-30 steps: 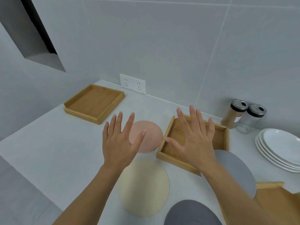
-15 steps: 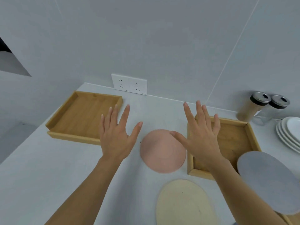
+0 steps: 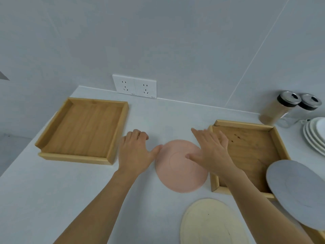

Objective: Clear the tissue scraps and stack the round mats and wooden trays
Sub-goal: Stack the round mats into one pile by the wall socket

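Both hands are down over the white counter (image 3: 52,199), palms facing down, around the pink round mat (image 3: 177,173). The left hand (image 3: 135,155) lies on the counter just left of the mat, its fingers curled under at the far side and its thumb stretched right so the tip touches the mat's left rim; its grip is open and has hold of nothing. The right hand (image 3: 211,154) is spread flat with fingers apart, lying over the mat's right part and over the left wall of the right wooden tray (image 3: 274,143); its grip is wide open too, closed on nothing, and whether the palm presses on the mat cannot be told.

The pink mat lies flat on the counter between the two wooden trays, just beside the right one. The left wooden tray (image 3: 82,127) sits apart, near the back left corner. A grey round mat (image 3: 299,194) rests tilted over the near right corner of the right tray. A cream round mat (image 3: 209,224) lies flat nearer the person, partly cut off by the lower edge.

At the back right stand two lidded jars (image 3: 281,108) and a stack of white plates (image 3: 314,134). A double wall socket (image 3: 134,86) sits on the grey wall above the counter.
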{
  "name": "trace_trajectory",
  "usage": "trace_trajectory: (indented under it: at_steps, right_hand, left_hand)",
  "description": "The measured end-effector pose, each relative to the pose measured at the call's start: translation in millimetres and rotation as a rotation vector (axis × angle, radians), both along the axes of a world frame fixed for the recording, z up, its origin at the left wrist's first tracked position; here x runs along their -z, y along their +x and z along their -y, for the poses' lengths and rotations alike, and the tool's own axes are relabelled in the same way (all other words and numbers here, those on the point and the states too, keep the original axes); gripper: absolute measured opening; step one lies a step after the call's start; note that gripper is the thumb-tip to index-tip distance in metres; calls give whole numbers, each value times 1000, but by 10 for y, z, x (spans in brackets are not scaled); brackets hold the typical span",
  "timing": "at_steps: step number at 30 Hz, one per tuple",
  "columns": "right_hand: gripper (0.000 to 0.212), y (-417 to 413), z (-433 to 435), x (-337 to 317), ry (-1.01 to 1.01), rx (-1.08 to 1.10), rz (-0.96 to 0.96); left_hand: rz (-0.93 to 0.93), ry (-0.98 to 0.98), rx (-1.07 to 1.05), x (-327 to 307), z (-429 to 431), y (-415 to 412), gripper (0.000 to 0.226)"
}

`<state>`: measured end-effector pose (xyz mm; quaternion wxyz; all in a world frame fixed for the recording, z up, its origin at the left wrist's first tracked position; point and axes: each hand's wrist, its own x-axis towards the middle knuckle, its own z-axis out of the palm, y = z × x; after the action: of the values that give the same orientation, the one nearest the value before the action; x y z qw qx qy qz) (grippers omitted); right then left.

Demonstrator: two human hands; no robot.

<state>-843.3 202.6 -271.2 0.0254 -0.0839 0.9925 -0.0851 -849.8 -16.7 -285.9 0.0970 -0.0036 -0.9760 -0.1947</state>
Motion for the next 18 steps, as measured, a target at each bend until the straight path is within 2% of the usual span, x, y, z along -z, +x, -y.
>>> trace_trajectory:
  at_steps: [4, 13, 16, 18]
  right_hand:
    - [77, -130, 26, 128, 27, 6, 130]
    - [79, -378, 60, 152, 104, 39, 305]
    - [67, -415, 60, 166, 98, 4, 345]
    - [60, -417, 44, 164, 66, -37, 351]
  left_hand:
    - [277, -96, 71, 79, -163, -120, 74]
    - [520, 5, 31, 181, -372, -224, 71]
    - [593, 19, 57, 199, -383, -263, 40]
    - [601, 68, 88, 200, -367, -268, 35]
